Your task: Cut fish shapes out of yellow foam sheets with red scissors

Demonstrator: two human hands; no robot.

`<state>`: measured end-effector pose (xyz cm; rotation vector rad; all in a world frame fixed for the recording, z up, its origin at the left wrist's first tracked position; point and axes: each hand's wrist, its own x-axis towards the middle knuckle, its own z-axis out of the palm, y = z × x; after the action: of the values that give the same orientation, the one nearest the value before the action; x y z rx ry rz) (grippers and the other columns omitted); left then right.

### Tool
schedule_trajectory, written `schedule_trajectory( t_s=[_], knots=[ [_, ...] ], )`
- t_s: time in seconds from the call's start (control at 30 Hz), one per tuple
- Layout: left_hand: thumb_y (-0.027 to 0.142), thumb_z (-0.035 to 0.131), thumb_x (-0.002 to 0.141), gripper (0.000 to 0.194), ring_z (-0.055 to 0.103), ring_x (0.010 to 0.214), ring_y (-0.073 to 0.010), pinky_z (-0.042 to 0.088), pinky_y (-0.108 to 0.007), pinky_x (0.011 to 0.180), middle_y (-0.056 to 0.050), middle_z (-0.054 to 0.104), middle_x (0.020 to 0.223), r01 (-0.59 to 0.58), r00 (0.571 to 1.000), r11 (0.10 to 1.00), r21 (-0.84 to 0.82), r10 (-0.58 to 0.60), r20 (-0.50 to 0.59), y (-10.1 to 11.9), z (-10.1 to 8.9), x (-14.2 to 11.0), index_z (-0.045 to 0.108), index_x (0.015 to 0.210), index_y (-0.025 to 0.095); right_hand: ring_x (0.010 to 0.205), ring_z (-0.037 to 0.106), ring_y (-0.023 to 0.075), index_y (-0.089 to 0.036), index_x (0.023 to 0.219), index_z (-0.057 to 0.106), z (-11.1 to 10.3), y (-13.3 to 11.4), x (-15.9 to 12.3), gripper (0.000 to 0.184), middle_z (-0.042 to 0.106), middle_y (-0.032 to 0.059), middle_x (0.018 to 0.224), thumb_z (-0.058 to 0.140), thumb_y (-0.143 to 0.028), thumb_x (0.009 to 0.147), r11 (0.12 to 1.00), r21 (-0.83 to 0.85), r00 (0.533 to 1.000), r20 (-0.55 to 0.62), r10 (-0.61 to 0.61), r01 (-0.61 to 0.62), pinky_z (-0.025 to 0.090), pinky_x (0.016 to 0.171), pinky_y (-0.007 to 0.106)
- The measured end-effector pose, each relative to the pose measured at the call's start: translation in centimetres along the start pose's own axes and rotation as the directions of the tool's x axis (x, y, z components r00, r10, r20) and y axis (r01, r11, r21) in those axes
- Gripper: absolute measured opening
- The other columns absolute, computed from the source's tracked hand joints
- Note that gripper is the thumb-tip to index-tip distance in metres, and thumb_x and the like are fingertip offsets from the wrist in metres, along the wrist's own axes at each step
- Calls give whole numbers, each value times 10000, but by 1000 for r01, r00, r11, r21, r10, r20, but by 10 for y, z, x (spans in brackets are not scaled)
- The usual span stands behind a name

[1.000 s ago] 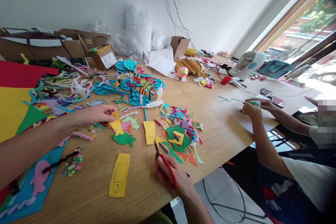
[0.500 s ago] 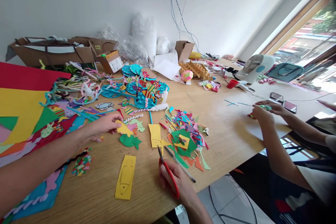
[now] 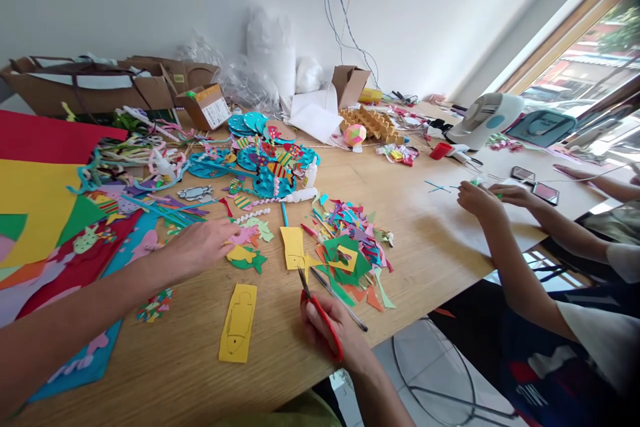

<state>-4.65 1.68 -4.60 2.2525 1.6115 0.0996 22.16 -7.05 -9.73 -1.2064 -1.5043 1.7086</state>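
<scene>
My left hand [image 3: 207, 243] is over the cutouts, empty, its fingers loosely extended beside a pink cutout [image 3: 245, 235]. Just in front of its fingertips, a yellow fish cutout [image 3: 242, 254] lies partly over a green fish cutout [image 3: 254, 262]. In my right hand [image 3: 335, 327] are red-handled scissors [image 3: 325, 321], their blades pointing away from me. The scissor tips are at the lower edge of a yellow foam sheet [image 3: 292, 243] with a drawn outline. Closer to me lies a yellow strip [image 3: 238, 323] with a fish drawn on it.
Colourful scraps [image 3: 355, 233] and a pen [image 3: 345, 303] lie right of the yellow sheet. Blue decorated discs [image 3: 273, 177] and a glue bottle [image 3: 301, 195] are behind. Coloured sheets [image 3: 40, 193] cover the left side. Another person's hands [image 3: 480, 203] work at the right, near two phones [image 3: 545, 193].
My left hand has let go of the yellow fish, which now rests on the green one. My right hand still holds the scissors. The view has shifted slightly.
</scene>
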Motion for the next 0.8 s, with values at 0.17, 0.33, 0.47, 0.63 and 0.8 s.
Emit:
schedule_trajectory(
  t_s=[0.17,0.33,0.47,0.63,0.8],
  knots=[
    [219,508,780,203,624,914,-244,476,-334,788,-63,683,979,-137,982,990,27,133,135,29,15,4,649,925,218,478,344,102,-188,636,428,-10,3,-4,433,430,-36,508,515,-579,801,983,76,980,-121,-157,167,267,486,233],
    [210,505,809,352,557,1060,-250,451,-364,889,-116,579,1162,-169,985,983,73,166,49,52,31,39,544,1157,174,530,327,106,-185,648,432,-12,5,-4,412,387,-43,573,636,-538,711,994,-14,984,-142,-107,106,254,488,224],
    [272,596,797,353,531,1093,-282,446,-412,918,-137,560,1173,-176,984,977,124,176,13,63,37,70,565,1123,140,574,321,117,-183,644,427,-5,13,-5,390,377,-38,602,620,-512,729,981,-181,986,-138,-94,68,244,508,230],
    [300,544,872,313,599,972,-218,515,-433,806,-81,577,1181,-169,985,972,160,162,60,67,45,91,538,1159,176,580,311,120,-194,632,382,-3,19,-5,382,358,-39,613,585,-491,762,971,-226,984,-137,-112,79,237,516,232],
    [297,550,868,316,600,971,-219,517,-427,803,-82,579,1175,-138,983,987,87,126,135,64,51,102,538,1160,175,569,307,120,-197,619,384,-5,18,-3,375,352,-37,598,597,-471,762,974,-215,986,-133,-103,73,240,500,225]
  ],
)
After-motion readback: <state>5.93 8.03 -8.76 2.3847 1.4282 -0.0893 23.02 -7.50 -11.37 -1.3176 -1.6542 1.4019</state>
